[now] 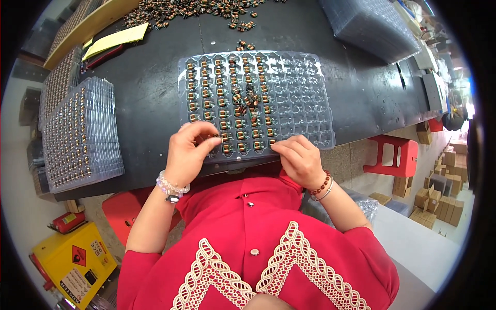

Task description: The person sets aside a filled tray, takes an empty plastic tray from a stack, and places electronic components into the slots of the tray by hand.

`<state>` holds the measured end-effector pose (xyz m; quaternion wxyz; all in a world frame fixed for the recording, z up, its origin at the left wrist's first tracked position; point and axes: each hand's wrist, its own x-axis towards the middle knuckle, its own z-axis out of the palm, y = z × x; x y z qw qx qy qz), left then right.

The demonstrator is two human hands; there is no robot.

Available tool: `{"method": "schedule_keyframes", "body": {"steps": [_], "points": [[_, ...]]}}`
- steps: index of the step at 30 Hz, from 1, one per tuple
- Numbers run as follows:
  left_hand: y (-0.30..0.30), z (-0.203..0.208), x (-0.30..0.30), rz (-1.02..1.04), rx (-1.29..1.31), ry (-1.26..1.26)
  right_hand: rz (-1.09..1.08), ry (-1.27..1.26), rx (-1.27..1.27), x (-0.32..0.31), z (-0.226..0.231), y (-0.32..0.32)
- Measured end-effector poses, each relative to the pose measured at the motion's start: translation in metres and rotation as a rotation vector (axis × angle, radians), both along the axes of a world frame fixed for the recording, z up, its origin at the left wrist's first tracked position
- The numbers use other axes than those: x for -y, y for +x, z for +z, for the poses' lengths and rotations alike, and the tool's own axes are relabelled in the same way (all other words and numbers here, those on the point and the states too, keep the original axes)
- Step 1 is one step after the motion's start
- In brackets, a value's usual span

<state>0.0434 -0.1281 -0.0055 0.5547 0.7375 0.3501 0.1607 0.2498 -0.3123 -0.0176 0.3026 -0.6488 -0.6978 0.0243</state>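
Note:
A clear plastic tray [305,111] with rows of pockets lies before me on the dark table. Small copper-wound coils [220,102] fill its left and middle columns; the pockets on the right hold none. A loose heap of coils [247,101] rests on top of the middle columns. My left hand [187,151] is over the tray's near left part, thumb and forefinger brought together beside a seated coil; what they hold, if anything, is too small to make out. At the near edge, my right hand [299,159] has its fingertips closed by a coil in the nearest row.
More loose coils [181,11] are piled at the table's far side. Stacked filled trays [85,137] stand at the left, near a yellow paper [116,41]. Stacked clear trays [369,31] stand at the far right. A red stool [395,155] is beyond the table's right edge.

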Motion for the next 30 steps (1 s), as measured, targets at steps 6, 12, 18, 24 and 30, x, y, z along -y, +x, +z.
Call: {"method": "schedule_keyframes", "body": {"steps": [6, 12, 18, 24, 30], "points": [[-0.004, 0.004, 0.006, -0.124, -0.04, 0.254, -0.008, -0.002, 0.042, -0.001, -0.002, -0.001], [-0.019, -0.009, -0.006, -0.248, -0.001, 0.489, -0.014, -0.038, 0.104, 0.003, 0.005, -0.004], [-0.013, -0.005, -0.005, -0.261, -0.087, 0.764, -0.078, -0.067, -0.017, 0.0, 0.004, 0.001], [0.026, -0.006, -0.011, -0.099, 0.027, 0.665, -0.032, -0.1, 0.03, -0.007, 0.012, 0.007], [0.074, -0.025, -0.009, -0.095, -0.018, 0.833, -0.136, 0.035, 0.05, -0.065, 0.008, -0.003]]}}
